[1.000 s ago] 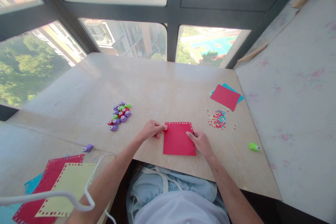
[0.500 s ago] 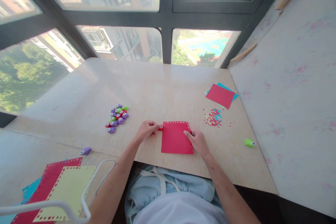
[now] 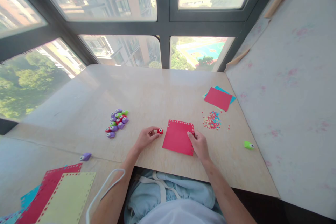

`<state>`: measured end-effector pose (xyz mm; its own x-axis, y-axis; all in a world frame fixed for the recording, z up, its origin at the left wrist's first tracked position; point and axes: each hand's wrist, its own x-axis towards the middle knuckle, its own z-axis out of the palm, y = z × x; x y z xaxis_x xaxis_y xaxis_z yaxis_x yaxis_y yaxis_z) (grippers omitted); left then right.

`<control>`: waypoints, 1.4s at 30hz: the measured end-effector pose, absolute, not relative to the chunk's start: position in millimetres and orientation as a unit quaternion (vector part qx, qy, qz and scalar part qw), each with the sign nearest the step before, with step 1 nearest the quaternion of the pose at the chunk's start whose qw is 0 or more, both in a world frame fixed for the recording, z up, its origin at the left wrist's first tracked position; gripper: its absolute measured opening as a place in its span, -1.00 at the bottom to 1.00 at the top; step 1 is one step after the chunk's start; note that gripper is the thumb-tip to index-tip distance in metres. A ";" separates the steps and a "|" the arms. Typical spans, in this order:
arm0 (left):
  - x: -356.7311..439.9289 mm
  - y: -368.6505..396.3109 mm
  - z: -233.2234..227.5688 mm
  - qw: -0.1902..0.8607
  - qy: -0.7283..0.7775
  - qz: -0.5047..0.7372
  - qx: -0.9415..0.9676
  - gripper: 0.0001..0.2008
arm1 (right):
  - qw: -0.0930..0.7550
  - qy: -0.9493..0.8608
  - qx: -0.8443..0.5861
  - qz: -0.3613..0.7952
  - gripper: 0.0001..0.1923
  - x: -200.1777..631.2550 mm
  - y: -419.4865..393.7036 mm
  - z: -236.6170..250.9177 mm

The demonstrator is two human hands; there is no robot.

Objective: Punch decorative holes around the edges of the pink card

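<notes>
Left hand: the left hand (image 3: 145, 137) was closed in a pinch on a small red paper punch (image 3: 160, 131), held just off the sheet's left edge and apart from it.
Right hand: the right hand (image 3: 199, 143) pressed its fingertips on the right edge of the red paper sheet (image 3: 177, 137), pinching it there.
Sheet: it lay flat on the wooden table (image 3: 157, 94), between the two hands, with a punched border along its far edge.
Key relation: the punch sat to the left of the sheet's upper left corner, so the left hand was the nearer one.
Nearby: a cluster of spare punches (image 3: 117, 123) lay further left; paper confetti (image 3: 211, 120) lay to the right.
</notes>
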<state>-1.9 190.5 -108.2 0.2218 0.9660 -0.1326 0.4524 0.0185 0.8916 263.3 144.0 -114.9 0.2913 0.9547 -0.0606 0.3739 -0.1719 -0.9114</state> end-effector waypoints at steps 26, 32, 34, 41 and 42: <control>-4.1 195.1 -107.4 0.512 0.545 0.510 0.424 -0.59 | 0.466 -0.359 -0.777 0.224 -0.60 326.5 121.4 -108.5; -5.6 196.9 -109.1 0.516 0.535 0.522 0.418 -0.61 | 0.554 -0.268 -0.743 0.261 -0.50 338.2 97.3 -104.3; -6.6 197.2 -111.9 0.520 0.528 0.525 0.419 -0.62 | 0.553 -0.264 -0.717 0.332 -0.52 327.2 95.0 -107.2; -4.0 193.8 -111.1 0.513 0.536 0.517 0.426 -0.60 | 0.461 -0.351 -0.698 0.422 -0.57 295.8 99.3 -115.4; -2.8 193.1 -109.8 0.507 0.543 0.515 0.427 -0.60 | 0.450 -0.367 -0.700 0.416 -0.57 294.2 101.3 -115.3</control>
